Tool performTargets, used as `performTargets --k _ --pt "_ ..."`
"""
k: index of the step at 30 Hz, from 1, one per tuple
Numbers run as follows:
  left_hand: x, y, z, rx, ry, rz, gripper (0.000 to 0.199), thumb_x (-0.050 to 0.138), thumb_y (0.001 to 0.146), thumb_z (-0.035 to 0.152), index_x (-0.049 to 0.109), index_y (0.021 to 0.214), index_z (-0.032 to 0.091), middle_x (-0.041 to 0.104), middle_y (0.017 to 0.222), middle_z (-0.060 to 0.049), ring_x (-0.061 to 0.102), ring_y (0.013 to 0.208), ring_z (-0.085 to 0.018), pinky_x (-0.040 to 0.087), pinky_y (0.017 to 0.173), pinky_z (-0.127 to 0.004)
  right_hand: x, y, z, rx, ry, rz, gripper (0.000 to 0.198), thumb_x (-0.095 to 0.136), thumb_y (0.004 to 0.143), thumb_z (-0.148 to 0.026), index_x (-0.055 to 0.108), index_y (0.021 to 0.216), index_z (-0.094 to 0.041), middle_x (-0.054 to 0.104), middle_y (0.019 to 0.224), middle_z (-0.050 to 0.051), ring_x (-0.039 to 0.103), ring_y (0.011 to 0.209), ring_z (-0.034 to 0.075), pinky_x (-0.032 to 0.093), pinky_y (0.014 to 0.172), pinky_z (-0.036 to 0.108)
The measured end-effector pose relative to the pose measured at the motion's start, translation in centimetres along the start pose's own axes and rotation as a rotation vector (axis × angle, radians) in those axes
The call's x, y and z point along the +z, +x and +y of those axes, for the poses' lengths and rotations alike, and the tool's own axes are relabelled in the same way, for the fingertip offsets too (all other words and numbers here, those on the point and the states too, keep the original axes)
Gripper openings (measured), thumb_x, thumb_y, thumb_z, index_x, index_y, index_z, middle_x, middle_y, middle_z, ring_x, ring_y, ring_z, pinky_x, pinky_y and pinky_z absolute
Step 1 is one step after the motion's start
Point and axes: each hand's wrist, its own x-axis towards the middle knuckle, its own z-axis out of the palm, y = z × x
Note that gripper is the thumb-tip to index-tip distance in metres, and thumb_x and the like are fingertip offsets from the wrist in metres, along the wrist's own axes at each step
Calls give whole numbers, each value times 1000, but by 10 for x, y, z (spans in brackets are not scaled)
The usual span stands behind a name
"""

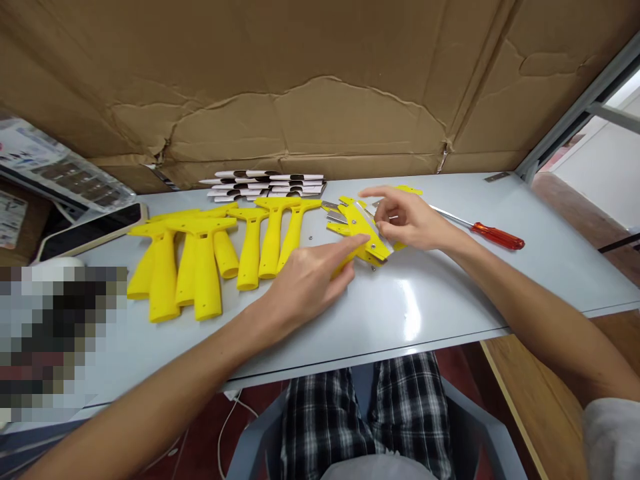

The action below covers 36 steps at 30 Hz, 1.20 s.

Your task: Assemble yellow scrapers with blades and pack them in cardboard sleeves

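My left hand [313,280] is closed around the handle of a yellow scraper [361,232], with the index finger stretched along its head. Small screws sit in the head, and a metal blade edge shows along its right side. At that edge is my right hand [407,217], its thumb by the blade and its other fingers curled, the index finger reaching out over the top. Whatever lies between its fingertips is hidden. Behind the held scraper, metal blades [336,217] and more yellow parts lie partly covered. A loose screw [373,269] rests just below the head.
Several yellow scraper handles [207,277] stand or lean at the left. Behind them are stacked white-and-black strips [270,185]. A red-handled screwdriver [497,235] lies to the right. A phone [93,230] is at far left; cardboard [300,127] walls the table's back.
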Motion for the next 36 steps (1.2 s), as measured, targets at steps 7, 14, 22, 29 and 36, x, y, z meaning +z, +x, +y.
performTargets --k 7,14,22,29,36 --pt "0 7 -11 -101 72 63 46 58 100 22 67 145 20 85 102 -6 75 75 -19 57 78 -30 7 2 5 212 -14 180 48 61 79 -19 65 126 -12 66 81 0 58 69 8 47 66 21" --pt "-2 5 -8 -86 74 40 46 58 99 20 68 145 20 84 100 -6 75 76 -18 56 77 -29 21 0 -2 141 -94 111 27 55 79 -23 77 90 -10 70 83 4 55 70 7 43 67 22" --pt "0 5 -9 -41 53 30 47 56 99 15 69 143 22 84 115 -8 78 87 -21 58 80 -31 14 2 1 110 -128 116 28 58 79 -24 80 91 -11 71 83 5 55 69 7 44 66 22" --pt "-1 7 -13 -103 135 -23 46 53 104 20 66 149 22 84 118 -11 80 91 -24 58 75 -33 -16 3 22 120 -368 276 31 59 83 -23 83 100 -11 77 100 9 62 76 11 50 74 27" --pt "-2 8 -14 -146 194 -40 49 52 105 22 64 152 23 83 122 -13 79 94 -27 57 76 -35 -24 1 24 73 -477 122 25 60 84 -20 81 95 -13 76 92 6 63 74 11 48 75 27"
